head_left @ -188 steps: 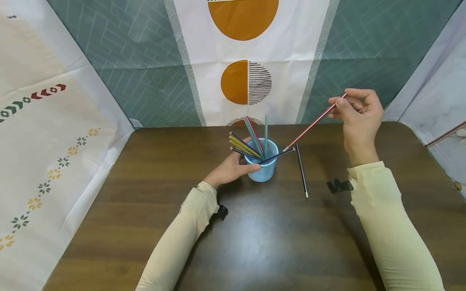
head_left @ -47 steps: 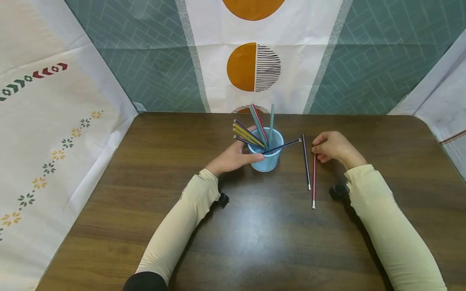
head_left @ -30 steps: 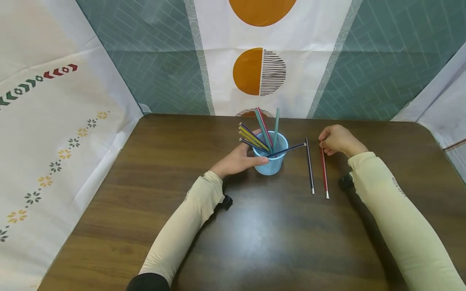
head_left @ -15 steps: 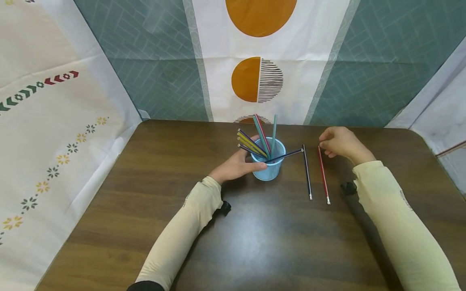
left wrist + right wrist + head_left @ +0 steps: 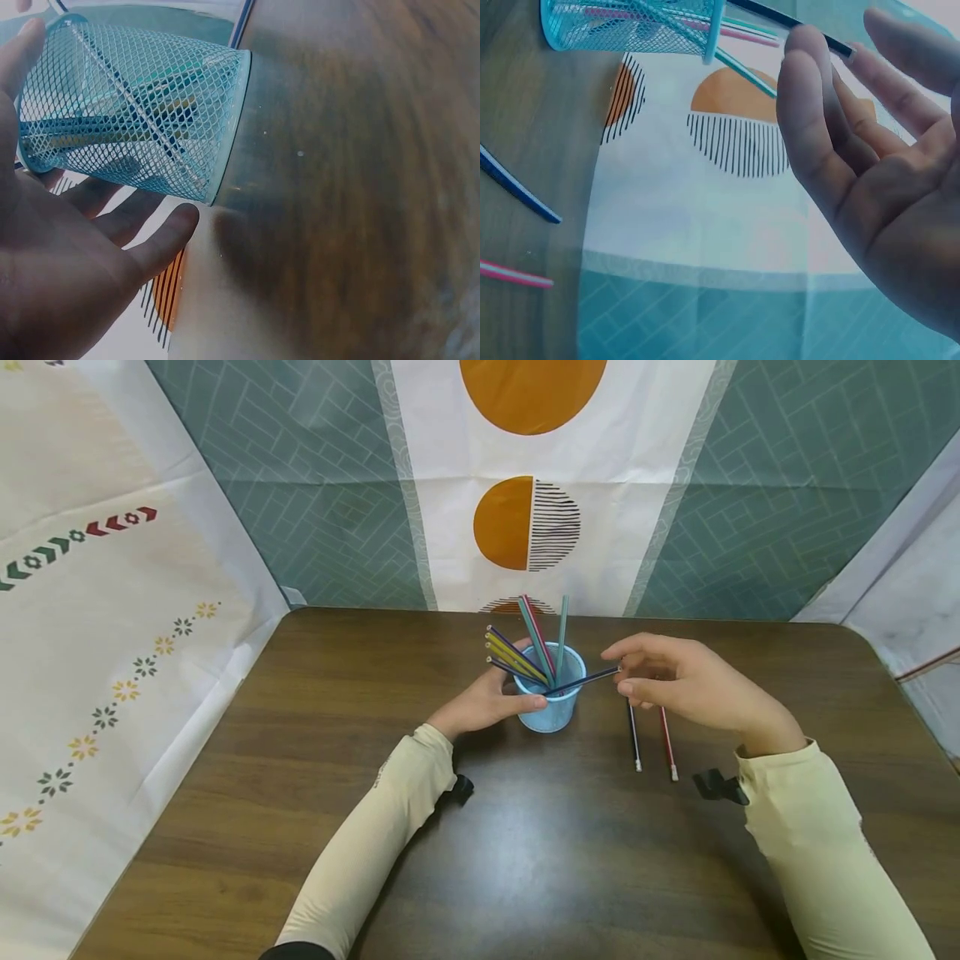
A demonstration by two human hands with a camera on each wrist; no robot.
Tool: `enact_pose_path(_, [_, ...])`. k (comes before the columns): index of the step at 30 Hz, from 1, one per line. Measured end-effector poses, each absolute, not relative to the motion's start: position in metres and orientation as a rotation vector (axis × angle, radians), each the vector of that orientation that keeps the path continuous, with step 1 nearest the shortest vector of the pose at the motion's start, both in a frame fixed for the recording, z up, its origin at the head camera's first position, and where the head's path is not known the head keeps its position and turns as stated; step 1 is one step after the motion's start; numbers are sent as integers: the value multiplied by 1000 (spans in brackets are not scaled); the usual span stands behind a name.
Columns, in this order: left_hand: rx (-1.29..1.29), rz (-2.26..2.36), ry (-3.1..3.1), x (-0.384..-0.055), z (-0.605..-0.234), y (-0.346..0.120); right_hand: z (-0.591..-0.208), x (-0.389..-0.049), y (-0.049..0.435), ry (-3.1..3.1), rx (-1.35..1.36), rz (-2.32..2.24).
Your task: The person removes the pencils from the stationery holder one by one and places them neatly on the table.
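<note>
With the right fingers [image 5: 804, 112] apart and softly bent, close around the end of a dark pencil [image 5: 588, 680]; cannot tell if touching it. With the left fingers [image 5: 166, 238] clamped around a light blue mesh cup [image 5: 546, 720], upright on the tabletop [image 5: 315, 793]. Inside the cup, leaning to several sides, that dark pencil and coloured pencils [image 5: 517, 658] in yellow, green, red and blue. Right of the cup, lying apart from each other, a blue pencil [image 5: 633, 735] and a red pencil [image 5: 667, 743], both partly hidden by the right fingers in the head view. Brown wood grain on the tabletop, rounded far corners, and a soft shine [image 5: 517, 852] in the near part. Behind the far edge, a green cloth [image 5: 322, 510] with brick-like lines, and in its middle a white strip [image 5: 442, 527] with orange circles [image 5: 504, 522] and black stripes [image 5: 557, 527]. At the left, a white cloth [image 5: 75, 652] with small flowers [image 5: 82, 746]; at the right, a pale cloth [image 5: 922, 585].
</note>
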State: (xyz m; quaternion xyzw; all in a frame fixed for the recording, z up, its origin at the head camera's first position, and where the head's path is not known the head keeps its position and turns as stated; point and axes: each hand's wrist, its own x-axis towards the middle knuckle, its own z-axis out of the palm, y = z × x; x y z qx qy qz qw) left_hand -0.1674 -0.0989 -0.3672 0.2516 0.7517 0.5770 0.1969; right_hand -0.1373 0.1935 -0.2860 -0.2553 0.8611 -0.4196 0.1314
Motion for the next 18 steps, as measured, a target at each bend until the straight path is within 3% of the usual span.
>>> enact_pose_path(18, [705, 1629, 2102, -169, -369, -96, -295, -146, 180, 2640, -706, -1221])
